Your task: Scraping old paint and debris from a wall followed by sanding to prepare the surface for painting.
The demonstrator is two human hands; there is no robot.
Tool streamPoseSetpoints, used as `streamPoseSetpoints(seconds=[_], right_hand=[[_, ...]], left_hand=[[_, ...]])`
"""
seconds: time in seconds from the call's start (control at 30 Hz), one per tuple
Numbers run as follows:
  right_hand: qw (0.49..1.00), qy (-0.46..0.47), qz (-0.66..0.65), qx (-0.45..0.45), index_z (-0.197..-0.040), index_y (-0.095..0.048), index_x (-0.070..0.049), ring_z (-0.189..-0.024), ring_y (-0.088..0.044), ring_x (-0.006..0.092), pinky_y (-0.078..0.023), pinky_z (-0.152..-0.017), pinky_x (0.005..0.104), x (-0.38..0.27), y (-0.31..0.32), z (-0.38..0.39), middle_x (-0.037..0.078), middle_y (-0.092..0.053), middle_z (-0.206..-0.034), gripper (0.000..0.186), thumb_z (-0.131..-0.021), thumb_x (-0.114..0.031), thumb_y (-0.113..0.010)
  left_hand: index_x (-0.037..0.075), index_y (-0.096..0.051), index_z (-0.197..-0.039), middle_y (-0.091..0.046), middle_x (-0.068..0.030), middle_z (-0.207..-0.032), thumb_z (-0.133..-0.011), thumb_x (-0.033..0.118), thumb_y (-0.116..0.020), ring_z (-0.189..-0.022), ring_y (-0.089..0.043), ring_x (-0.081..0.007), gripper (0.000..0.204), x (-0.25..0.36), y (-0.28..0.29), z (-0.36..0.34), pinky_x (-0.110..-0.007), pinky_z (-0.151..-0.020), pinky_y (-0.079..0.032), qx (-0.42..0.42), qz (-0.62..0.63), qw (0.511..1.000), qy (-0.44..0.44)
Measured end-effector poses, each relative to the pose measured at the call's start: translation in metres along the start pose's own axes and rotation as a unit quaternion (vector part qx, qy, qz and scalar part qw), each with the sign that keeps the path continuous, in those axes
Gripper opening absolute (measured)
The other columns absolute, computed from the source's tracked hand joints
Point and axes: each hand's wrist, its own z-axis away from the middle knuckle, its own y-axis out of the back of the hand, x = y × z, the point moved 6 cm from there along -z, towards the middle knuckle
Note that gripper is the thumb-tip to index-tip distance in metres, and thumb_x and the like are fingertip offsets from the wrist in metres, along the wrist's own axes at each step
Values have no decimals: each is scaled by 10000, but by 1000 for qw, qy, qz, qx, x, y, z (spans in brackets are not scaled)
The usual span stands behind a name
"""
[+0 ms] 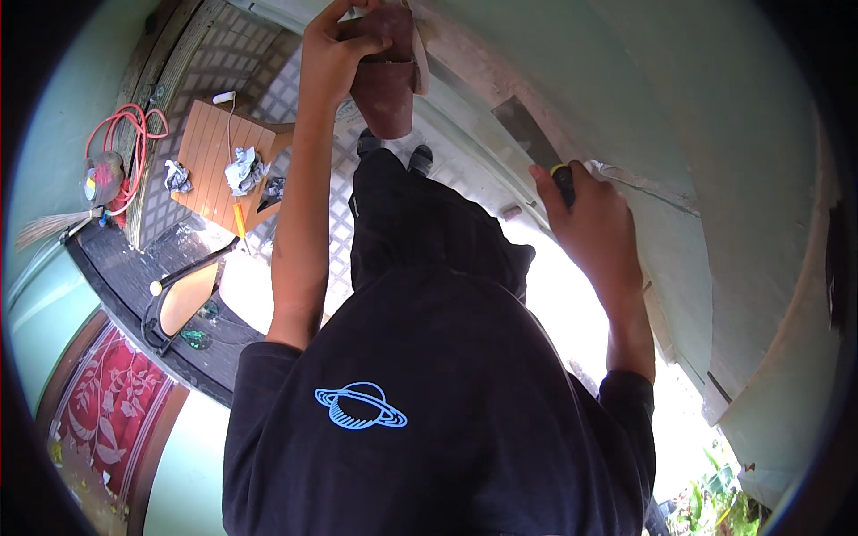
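Observation:
My left hand (pixel 332 54) is raised at the top of the view, its thumb pressed on a folded sheet of reddish-brown sandpaper (pixel 382 94). A pale strip shows along the sheet's right edge, close to the wall; I cannot tell whether it is part of a block. My right hand (pixel 585 214), lower and to the right, is closed round the dark handle of a putty knife (pixel 527 129) with a yellow ring. Its flat metal blade points up and left, in front of the pale green wall (pixel 626 98). The blade's contact with the wall cannot be made out.
At left, a wooden slatted stool (pixel 210 147) carries crumpled paper (pixel 246 170) and an orange-handled tool (pixel 239 217). Beside it are a coiled red hose (pixel 134 134), a broom (pixel 54 228) and a dark bench (pixel 116 268). Plants (pixel 719 482) grow at lower right.

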Motion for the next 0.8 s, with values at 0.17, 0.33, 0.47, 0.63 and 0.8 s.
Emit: streamPoseSetpoints(seconds=[0.17,0.33,0.47,0.63,0.8], right_hand=[[999,-4,25,-23,-888,-673,-12,-660,-727,384,-599,-629,466,7,2,13,197,-688,-682,528,-1017,-517,-588],[999,-7,-17,-35,-862,-635,11,-675,-677,427,-528,-651,486,2,8,4,213,-646,-684,497,-1022,-459,-614],[999,16,-24,-38,-862,-629,15,-677,-660,437,-507,-646,480,6,11,9,225,-624,-695,498,-1021,-457,-619],[995,-24,-7,-94,-912,-684,-7,-766,-731,414,-586,-713,478,0,14,3,217,-705,-764,510,-1007,-502,-610],[996,-9,-13,-86,-921,-685,-2,-751,-731,396,-584,-716,460,4,14,-5,214,-701,-760,519,-1006,-510,-615]], left_hand=[[68,-689,-1198,-765,-109,-947,-730,-65,-690,-873,-712,-152,487,0,13,8,-268,-832,-536,98,-194,966,138],[71,-684,-1208,-759,-95,-958,-735,-76,-693,-889,-713,-154,496,2,18,8,-260,-839,-532,101,-210,964,126],[64,-682,-1203,-757,-96,-975,-729,-78,-696,-888,-714,-156,495,0,18,10,-259,-846,-529,106,-175,972,118],[44,-677,-1195,-751,-100,-988,-716,-83,-687,-903,-718,-157,496,-5,16,6,-260,-830,-542,90,-160,975,127],[46,-681,-1187,-750,-95,-969,-713,-80,-690,-889,-715,-153,490,0,16,7,-254,-811,-542,92,-178,973,117]])
